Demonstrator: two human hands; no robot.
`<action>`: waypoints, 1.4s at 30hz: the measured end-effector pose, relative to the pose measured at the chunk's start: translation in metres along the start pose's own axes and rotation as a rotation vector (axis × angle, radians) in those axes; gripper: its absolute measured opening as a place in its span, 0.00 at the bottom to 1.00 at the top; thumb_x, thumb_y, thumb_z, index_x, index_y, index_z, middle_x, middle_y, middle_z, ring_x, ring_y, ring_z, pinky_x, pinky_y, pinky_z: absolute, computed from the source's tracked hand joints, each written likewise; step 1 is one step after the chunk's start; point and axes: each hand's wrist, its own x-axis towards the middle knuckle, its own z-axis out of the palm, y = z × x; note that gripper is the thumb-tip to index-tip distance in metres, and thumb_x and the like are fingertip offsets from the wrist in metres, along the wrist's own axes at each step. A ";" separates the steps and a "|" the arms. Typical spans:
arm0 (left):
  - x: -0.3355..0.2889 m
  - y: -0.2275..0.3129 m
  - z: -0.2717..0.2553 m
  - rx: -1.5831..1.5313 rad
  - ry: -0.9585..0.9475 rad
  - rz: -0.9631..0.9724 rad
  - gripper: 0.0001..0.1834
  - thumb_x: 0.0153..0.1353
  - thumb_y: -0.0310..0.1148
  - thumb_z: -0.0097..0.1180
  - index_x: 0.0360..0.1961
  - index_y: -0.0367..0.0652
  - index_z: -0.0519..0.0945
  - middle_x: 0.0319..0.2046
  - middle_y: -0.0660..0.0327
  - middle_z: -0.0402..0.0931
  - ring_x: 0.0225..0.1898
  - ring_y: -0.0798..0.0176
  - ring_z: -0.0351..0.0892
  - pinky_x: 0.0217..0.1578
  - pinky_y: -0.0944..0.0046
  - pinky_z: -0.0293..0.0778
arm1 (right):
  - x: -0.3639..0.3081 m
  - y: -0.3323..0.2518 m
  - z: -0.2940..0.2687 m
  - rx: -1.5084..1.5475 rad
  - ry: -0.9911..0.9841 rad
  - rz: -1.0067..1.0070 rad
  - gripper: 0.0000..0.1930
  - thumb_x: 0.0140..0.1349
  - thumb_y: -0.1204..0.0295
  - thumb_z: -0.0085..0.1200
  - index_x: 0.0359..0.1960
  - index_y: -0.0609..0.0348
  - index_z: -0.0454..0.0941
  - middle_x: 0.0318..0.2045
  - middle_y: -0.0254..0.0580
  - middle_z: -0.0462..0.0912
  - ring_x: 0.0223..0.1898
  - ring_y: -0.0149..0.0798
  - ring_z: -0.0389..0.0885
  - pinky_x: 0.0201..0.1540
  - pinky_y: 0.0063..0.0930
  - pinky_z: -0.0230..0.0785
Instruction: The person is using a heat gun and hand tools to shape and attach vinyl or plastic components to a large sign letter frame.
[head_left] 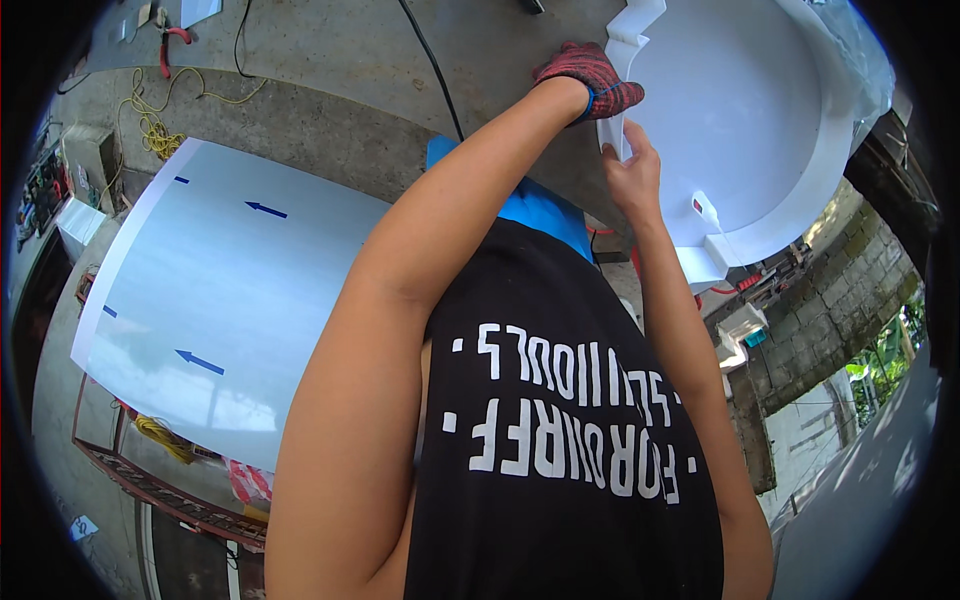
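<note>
A large white rounded tray-like shape (740, 110) with an upright rim lies at the upper right. Along its left edge runs a zigzag white side strip (624, 55). My left hand (590, 80), in a red and black knitted glove, is closed over this strip from the left. Just below it my bare right hand (635, 175) pinches the same strip between thumb and fingers. Inside the shape, near its lower rim, lies a small white bottle (705, 208) with a red mark.
A glossy white sheet (230, 300) with blue arrows lies at left. Red-handled pliers (172, 42), a tangled yellow cord (155, 125) and a black cable (430, 60) are on the grey surface beyond. Clear plastic film (870, 60) hangs by the shape's far right. A block wall (840, 300) stands at right.
</note>
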 end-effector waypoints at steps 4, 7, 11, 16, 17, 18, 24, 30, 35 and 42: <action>0.003 -0.007 -0.002 -0.013 -0.027 0.051 0.57 0.53 0.77 0.57 0.63 0.31 0.76 0.60 0.38 0.76 0.63 0.42 0.75 0.64 0.49 0.71 | 0.000 -0.001 0.001 0.111 -0.031 0.025 0.23 0.60 0.80 0.60 0.60 0.64 0.80 0.64 0.54 0.80 0.62 0.47 0.82 0.45 0.30 0.81; -0.003 -0.005 -0.009 -0.052 -0.079 0.081 0.60 0.51 0.80 0.58 0.64 0.31 0.75 0.61 0.38 0.75 0.63 0.43 0.76 0.64 0.50 0.71 | -0.001 -0.002 0.002 0.134 -0.023 0.047 0.24 0.60 0.80 0.60 0.61 0.63 0.80 0.64 0.54 0.80 0.61 0.47 0.82 0.42 0.28 0.81; -0.013 -0.017 -0.015 -0.154 -0.071 0.141 0.52 0.54 0.72 0.64 0.64 0.35 0.75 0.62 0.42 0.75 0.63 0.43 0.76 0.64 0.50 0.71 | -0.002 -0.003 0.003 0.083 0.016 0.002 0.24 0.60 0.80 0.60 0.60 0.62 0.80 0.65 0.54 0.79 0.58 0.46 0.84 0.38 0.27 0.80; -0.029 -0.052 -0.028 0.266 0.448 0.649 0.32 0.59 0.49 0.69 0.60 0.45 0.78 0.61 0.51 0.77 0.66 0.49 0.74 0.67 0.51 0.68 | -0.002 0.006 0.005 0.059 0.059 -0.028 0.24 0.57 0.79 0.61 0.59 0.61 0.81 0.63 0.52 0.81 0.52 0.48 0.86 0.52 0.37 0.78; -0.033 -0.055 -0.035 0.473 0.585 0.912 0.27 0.59 0.44 0.67 0.58 0.47 0.79 0.59 0.54 0.77 0.66 0.51 0.74 0.68 0.51 0.68 | -0.002 0.000 0.005 0.022 0.057 -0.038 0.24 0.57 0.78 0.61 0.58 0.60 0.81 0.62 0.52 0.81 0.46 0.48 0.87 0.57 0.40 0.75; -0.035 -0.054 -0.039 0.681 0.718 1.175 0.23 0.59 0.39 0.64 0.56 0.49 0.79 0.57 0.57 0.78 0.65 0.54 0.75 0.68 0.50 0.67 | -0.003 -0.006 0.004 0.027 0.062 -0.033 0.24 0.57 0.78 0.61 0.58 0.60 0.81 0.62 0.52 0.81 0.46 0.48 0.87 0.57 0.40 0.75; -0.017 0.023 -0.026 1.246 0.219 1.295 0.16 0.54 0.34 0.66 0.46 0.50 0.86 0.46 0.61 0.85 0.56 0.55 0.83 0.61 0.52 0.73 | -0.004 -0.019 -0.003 0.091 0.010 0.069 0.23 0.55 0.77 0.60 0.55 0.62 0.81 0.56 0.52 0.84 0.25 0.46 0.81 0.63 0.40 0.70; -0.006 0.085 -0.013 1.460 -0.351 0.759 0.14 0.50 0.34 0.73 0.41 0.53 0.91 0.41 0.62 0.89 0.44 0.57 0.88 0.50 0.53 0.76 | -0.004 -0.021 -0.004 0.012 -0.011 0.061 0.22 0.54 0.78 0.59 0.54 0.63 0.81 0.55 0.54 0.83 0.51 0.54 0.84 0.66 0.43 0.70; -0.004 0.090 -0.014 1.552 -0.372 0.744 0.14 0.51 0.37 0.74 0.42 0.57 0.91 0.38 0.68 0.88 0.41 0.59 0.86 0.51 0.48 0.70 | -0.002 -0.013 0.000 0.022 0.043 0.018 0.24 0.53 0.78 0.59 0.55 0.62 0.82 0.60 0.56 0.81 0.63 0.56 0.78 0.68 0.45 0.67; -0.013 0.063 -0.032 1.506 -0.181 1.028 0.14 0.52 0.34 0.67 0.42 0.51 0.88 0.43 0.62 0.86 0.47 0.56 0.85 0.56 0.47 0.72 | -0.002 -0.010 0.001 0.034 0.014 0.015 0.25 0.54 0.77 0.59 0.56 0.63 0.81 0.62 0.55 0.80 0.63 0.57 0.77 0.70 0.48 0.64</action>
